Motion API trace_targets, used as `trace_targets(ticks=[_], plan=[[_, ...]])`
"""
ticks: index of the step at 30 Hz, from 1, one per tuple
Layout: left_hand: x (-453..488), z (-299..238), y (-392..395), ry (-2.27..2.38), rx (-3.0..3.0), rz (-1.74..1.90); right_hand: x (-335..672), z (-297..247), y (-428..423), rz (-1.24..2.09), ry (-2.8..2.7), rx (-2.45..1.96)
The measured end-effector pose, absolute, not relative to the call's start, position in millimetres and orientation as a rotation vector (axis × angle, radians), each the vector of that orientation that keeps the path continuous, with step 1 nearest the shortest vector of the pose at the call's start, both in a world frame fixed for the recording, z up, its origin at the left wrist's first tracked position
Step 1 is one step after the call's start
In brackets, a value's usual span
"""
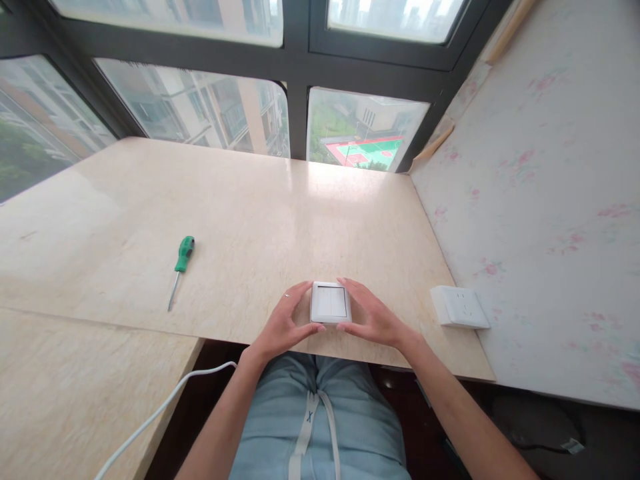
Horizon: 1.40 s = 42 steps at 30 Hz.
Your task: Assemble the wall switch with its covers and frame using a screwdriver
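A white square wall switch (pixel 330 302) with two rocker panels lies face up on the beige stone table (pixel 250 220), near its front edge. My left hand (pixel 283 323) cups the switch's left side, fingers curled round its edge, a ring on one finger. My right hand (pixel 373 317) grips its right side in the same way, thumb at the front corner. Both hands hold the switch between them. A screwdriver with a green handle (pixel 180 267) lies on the table well to the left, tip pointing toward me.
A white wall socket (pixel 460 307) is mounted on the flowered wall (pixel 540 200) at the right, just above the table. A white cable (pixel 160 410) hangs past the table's front edge by my left arm. Dark-framed windows (pixel 295 67) close off the far side.
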State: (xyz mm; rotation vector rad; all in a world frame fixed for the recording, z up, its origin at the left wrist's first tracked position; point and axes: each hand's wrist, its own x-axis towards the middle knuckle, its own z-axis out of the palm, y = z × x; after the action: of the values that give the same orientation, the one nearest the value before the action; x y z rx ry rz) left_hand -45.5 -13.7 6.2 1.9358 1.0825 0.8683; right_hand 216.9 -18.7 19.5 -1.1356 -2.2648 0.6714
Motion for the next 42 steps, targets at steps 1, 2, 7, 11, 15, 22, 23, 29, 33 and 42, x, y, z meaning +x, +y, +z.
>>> trace_targets(ticks=[1, 2, 7, 11, 15, 22, 23, 29, 33, 42], plan=[[-45, 7, -14, 1.083, 1.933, 0.865, 218, 17, -20, 0.694, -2.248, -1.139], [-44, 8, -14, 1.082, 1.933, 0.862, 219, 15, -21, 0.713, -2.23, -1.142], [-42, 8, -12, 1.059, 1.95, 0.851, 219, 15, -20, 0.729, -2.166, -1.139], [-43, 6, -11, 1.056, 1.924, 0.872, 218, 19, -16, 0.702, -2.175, -1.116], [-42, 4, -11, 1.065, 1.925, 0.893, 219, 19, -16, 0.713, -2.177, -1.127], [-40, 3, -12, 1.049, 1.952, 0.925, 222, 14, -22, 0.812, -2.096, -1.173], [-40, 3, -12, 1.049, 1.959, 0.926, 221, 14, -23, 0.825, -2.083, -1.173], [-39, 4, -12, 1.041, 2.001, 0.929, 220, 10, -23, 0.882, -2.036, -1.172], [-39, 5, -12, 1.05, 2.027, 0.9, 222, 7, -22, 0.877, -2.051, -1.162], [-40, 3, -13, 1.072, 2.175, 0.797, 222, 6, -23, 0.859, -2.094, -1.172]])
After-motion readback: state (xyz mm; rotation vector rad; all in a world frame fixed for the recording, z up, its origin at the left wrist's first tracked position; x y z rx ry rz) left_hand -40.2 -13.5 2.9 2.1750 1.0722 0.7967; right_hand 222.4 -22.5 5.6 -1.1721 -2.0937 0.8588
